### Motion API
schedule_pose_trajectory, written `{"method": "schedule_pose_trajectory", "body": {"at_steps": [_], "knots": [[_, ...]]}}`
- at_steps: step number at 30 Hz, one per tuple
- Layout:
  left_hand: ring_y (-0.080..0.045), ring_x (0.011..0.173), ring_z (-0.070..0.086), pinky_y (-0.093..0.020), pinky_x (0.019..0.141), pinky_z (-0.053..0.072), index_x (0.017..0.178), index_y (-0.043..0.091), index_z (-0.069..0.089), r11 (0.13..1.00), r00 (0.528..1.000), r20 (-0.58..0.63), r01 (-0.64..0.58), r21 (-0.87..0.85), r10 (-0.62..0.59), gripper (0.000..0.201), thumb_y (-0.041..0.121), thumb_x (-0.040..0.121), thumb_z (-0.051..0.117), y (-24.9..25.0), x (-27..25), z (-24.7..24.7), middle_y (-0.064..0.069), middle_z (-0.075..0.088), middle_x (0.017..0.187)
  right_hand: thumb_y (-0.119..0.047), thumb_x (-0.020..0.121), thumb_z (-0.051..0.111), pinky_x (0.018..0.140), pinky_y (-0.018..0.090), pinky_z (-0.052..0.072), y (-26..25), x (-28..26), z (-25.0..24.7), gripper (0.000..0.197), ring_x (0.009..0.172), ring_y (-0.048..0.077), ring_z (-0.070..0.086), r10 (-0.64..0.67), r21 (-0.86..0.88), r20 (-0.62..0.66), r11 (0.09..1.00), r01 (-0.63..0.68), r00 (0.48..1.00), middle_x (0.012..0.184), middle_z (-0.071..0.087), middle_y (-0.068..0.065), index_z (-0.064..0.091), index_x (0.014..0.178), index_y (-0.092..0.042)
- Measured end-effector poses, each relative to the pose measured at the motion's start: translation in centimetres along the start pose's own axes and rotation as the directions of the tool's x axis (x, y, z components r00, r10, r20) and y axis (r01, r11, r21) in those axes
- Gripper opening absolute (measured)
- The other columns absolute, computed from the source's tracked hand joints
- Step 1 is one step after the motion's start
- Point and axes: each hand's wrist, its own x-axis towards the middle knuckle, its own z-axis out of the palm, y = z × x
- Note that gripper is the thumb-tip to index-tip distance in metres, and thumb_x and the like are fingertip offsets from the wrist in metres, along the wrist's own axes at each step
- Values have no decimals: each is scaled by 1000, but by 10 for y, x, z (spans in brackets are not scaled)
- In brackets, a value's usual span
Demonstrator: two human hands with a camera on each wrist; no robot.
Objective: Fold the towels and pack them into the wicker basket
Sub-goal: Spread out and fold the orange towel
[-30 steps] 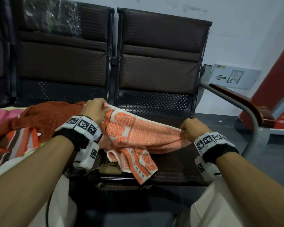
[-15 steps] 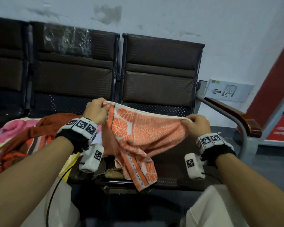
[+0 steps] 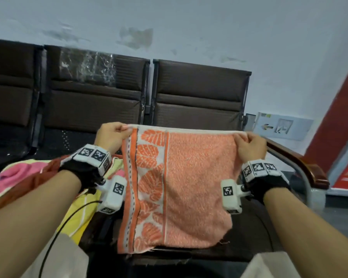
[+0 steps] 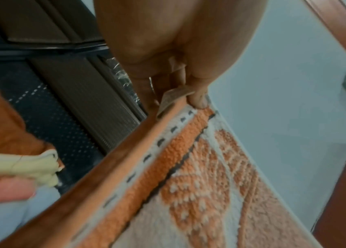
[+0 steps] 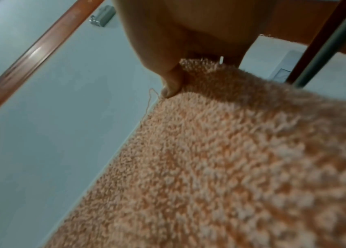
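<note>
An orange towel (image 3: 189, 181) with a white leaf-pattern border hangs flat in the air in front of the brown seats. My left hand (image 3: 117, 133) pinches its top left corner, and my right hand (image 3: 247, 141) pinches its top right corner. In the left wrist view my left hand (image 4: 191, 95) nips the hem of the orange towel (image 4: 188, 193). In the right wrist view my right hand (image 5: 178, 80) grips the fluffy corner of the orange towel (image 5: 231, 159). No wicker basket is in view.
A heap of other towels (image 3: 28, 173), pink, yellow and rust, lies on the seat at the left. A row of brown chairs (image 3: 199, 105) stands against the wall, with a wooden armrest (image 3: 301, 165) at the right.
Both hands have lifted the orange towel off the seat and drawn apart. It went from a crumpled bunch to hanging spread and taut.
</note>
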Motion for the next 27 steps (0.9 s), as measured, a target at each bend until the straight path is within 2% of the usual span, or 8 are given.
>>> {"method": "schedule_pose_trajectory", "body": {"at_steps": [2, 6, 9, 16, 19, 21, 23, 27], "knots": [[-17, 68, 57, -23, 55, 46, 77, 16, 68, 996, 997, 2, 72, -44, -72, 9, 17, 86, 65, -13, -2, 10, -3, 64, 70, -19, 86, 65, 58, 24, 27, 15, -3, 10, 28, 91, 39, 60, 40, -1, 10, 999, -40, 999, 87, 65, 27, 63, 82, 9], [-24, 87, 63, -41, 86, 50, 92, 8, 70, 984, 985, -5, 171, -54, -172, 15, 19, 89, 60, -37, 1, 30, -14, 70, 93, -23, 86, 64, 66, 24, 31, 44, -13, 27, 26, 87, 34, 59, 138, -25, 59, 990, -137, 989, 83, 66, 21, 65, 78, 2], [-29, 89, 65, -47, 90, 51, 91, 11, 71, 976, 978, 0, 207, -68, -207, 16, 21, 90, 58, -50, 5, 45, -17, 70, 93, -24, 85, 62, 72, 25, 34, 64, -15, 40, 24, 82, 31, 56, 229, -9, 99, 973, -229, 969, 82, 65, 16, 64, 79, -1], [-28, 76, 65, -38, 72, 52, 85, 10, 72, 968, 971, 125, 220, -122, -205, 17, 23, 86, 62, -51, 13, 70, -12, 69, 78, -14, 80, 66, 83, 39, 50, 61, -12, 69, 11, 86, 26, 62, 369, 200, 243, 886, -418, 897, 86, 68, 9, 71, 88, -9], [-22, 70, 64, -34, 69, 53, 90, 5, 70, 961, 961, 173, 240, -135, -215, 20, 23, 87, 62, -47, 8, 80, -11, 68, 77, -6, 82, 63, 61, 30, 49, 43, -22, 80, 12, 67, 16, 59, 231, 352, 405, 854, -384, 885, 72, 65, 3, 72, 87, -11], [-21, 65, 61, -32, 63, 53, 92, 2, 69, 951, 943, 221, 280, -130, -248, 22, 22, 87, 62, -43, 5, 85, -13, 66, 77, -5, 84, 62, 44, 21, 43, 31, -34, 86, 17, 49, 9, 55, 116, 420, 535, 823, -382, 837, 60, 62, -1, 73, 76, -14], [-19, 60, 59, -28, 56, 51, 95, 4, 69, 933, 909, 303, 335, -127, -285, 20, 21, 89, 60, -41, 3, 87, -13, 64, 76, -4, 86, 59, 41, 20, 44, 22, -44, 92, 20, 45, 7, 55, 40, 441, 646, 796, -415, 762, 58, 62, -1, 74, 75, -12], [-19, 59, 60, -32, 61, 52, 91, 7, 69, 939, 872, 406, 334, -82, -274, 16, 18, 92, 57, -46, -2, 87, -14, 64, 77, 0, 84, 53, 70, 29, 59, 20, -60, 106, 22, 77, 20, 70, -96, 416, 839, 747, -518, 536, 85, 73, 12, 73, 88, -9]]}}
